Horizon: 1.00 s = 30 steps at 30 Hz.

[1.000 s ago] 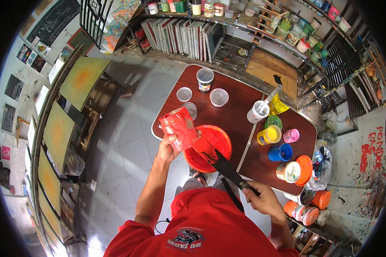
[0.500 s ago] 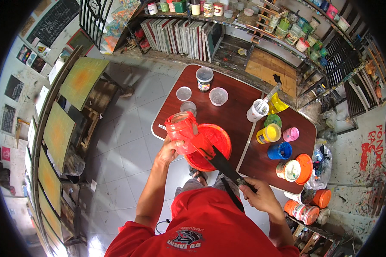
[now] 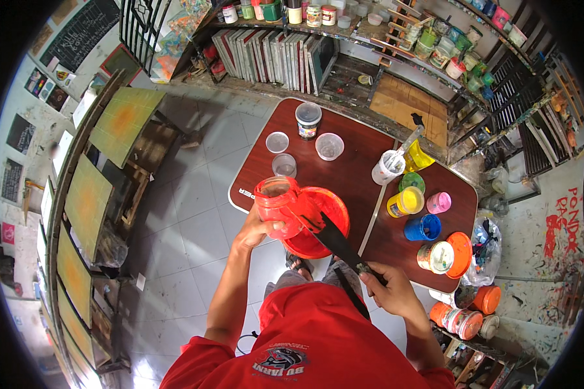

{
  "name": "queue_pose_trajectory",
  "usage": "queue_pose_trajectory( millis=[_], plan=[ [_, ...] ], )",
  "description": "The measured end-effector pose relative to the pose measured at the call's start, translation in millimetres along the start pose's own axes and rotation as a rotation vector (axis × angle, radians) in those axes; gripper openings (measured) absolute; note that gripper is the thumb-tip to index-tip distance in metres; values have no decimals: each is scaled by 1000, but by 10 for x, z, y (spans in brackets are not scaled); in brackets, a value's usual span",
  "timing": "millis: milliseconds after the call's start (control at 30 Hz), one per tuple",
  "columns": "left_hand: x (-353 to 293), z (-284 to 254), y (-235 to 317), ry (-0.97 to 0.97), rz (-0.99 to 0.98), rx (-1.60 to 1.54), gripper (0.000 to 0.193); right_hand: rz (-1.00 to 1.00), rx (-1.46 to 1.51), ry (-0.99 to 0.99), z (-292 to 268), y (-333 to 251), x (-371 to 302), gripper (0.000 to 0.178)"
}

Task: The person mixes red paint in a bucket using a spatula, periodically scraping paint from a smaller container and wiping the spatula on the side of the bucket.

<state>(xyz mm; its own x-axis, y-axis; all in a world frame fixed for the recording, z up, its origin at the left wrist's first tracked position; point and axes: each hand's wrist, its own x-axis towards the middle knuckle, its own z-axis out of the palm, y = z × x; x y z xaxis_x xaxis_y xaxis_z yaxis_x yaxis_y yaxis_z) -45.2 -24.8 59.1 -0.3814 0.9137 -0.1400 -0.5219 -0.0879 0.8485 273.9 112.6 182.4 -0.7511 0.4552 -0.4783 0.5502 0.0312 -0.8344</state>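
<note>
In our left grip (image 3: 255,228) we clasp a red-smeared jar (image 3: 280,209) over the left side of a red tub (image 3: 333,207) at the counter's (image 3: 358,178) edge; our right grip (image 3: 390,289) holds a black spatula (image 3: 339,244) at the jar.

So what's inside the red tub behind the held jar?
Red paint shows inside the tub. The red-coated jar in the left hand and the dark spatula in the right hand cover parts of it; what lies there can't be seen.
</note>
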Motion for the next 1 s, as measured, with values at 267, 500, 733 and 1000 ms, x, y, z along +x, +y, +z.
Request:
queue_pose_trajectory(
  millis=[267,500,733,1000],
  plan=[
    [42,206,224,-188,-26,305,108,-59,-156,63,-243,-54,78,34],
    [88,109,124,-120,21,330,106,-302,-498,380,-566,-333,-34,37],
    [51,59,212,-97,54,326,102,-560,-944,524,-484,-559,28,39],
    [39,-58,251,-88,105,325,98,-802,-1246,440,-456,-564,110,52]
  ],
)
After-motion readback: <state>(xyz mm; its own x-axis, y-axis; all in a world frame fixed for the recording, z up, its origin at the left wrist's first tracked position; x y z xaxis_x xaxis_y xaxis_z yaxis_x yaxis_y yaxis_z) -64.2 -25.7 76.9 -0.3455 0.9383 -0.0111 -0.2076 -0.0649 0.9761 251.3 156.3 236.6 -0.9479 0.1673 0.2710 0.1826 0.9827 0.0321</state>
